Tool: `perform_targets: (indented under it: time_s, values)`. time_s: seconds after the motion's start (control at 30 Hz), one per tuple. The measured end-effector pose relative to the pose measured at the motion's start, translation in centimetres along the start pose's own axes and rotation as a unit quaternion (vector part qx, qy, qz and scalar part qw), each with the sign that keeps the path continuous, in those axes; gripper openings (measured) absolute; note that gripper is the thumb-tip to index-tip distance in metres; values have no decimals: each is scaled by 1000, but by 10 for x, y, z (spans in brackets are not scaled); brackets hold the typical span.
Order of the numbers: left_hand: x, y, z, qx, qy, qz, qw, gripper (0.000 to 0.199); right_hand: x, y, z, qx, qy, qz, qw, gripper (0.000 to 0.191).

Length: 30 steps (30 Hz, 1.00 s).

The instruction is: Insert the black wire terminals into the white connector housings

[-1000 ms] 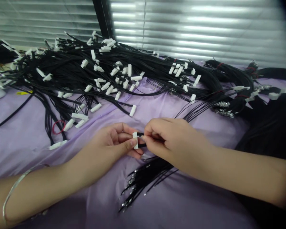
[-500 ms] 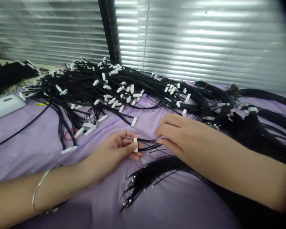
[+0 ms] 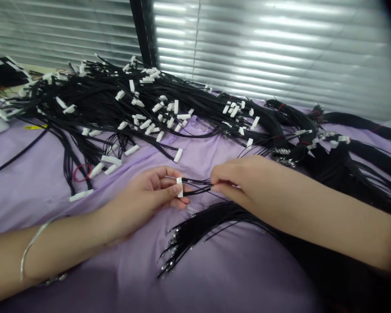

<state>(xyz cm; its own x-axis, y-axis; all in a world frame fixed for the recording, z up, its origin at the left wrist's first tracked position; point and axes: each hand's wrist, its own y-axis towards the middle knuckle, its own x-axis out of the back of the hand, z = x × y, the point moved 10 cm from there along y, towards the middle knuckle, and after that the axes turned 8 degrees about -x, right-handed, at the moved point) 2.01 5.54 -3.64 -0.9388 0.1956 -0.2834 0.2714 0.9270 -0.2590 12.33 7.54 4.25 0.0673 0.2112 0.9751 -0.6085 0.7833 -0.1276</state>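
Left hand [image 3: 146,190]: fingers clamped on white connector [image 3: 180,187] | right hand [image 3: 236,178]: fingers pinched on black wires [image 3: 198,188] | risk: hard tug could pull wires loose

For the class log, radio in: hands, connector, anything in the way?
Left hand pinching white connector. Right hand pinching black wires. Wire bundle lying just below the hands.

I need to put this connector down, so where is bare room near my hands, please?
Bare lilac cloth lies left of the left hand and its connector, between the forearm and the loose white connectors. Another patch lies below the right hand, beside the fan of black wires. The wire pile behind and the bundles at right are crowded.
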Motion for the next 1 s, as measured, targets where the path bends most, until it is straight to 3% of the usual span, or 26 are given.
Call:
perform_targets:
  time_s: [0.1,0.27,0.5,1.0]
  values:
    - [1,1,0,4,-5,-6,1000,15,9,0,-1,-29,57,-23,998,24]
    - [0,1,1,10,-12,-1,1000,18,12,3,10,6,137,-87,987,17]
    - [0,1,2,10,-6,8,1000,12,-6,13,2,-40,168,-47,984,19]
    - [1,1,1,14,11,1,1000,15,-6,13,1,-28,230,-65,970,14]
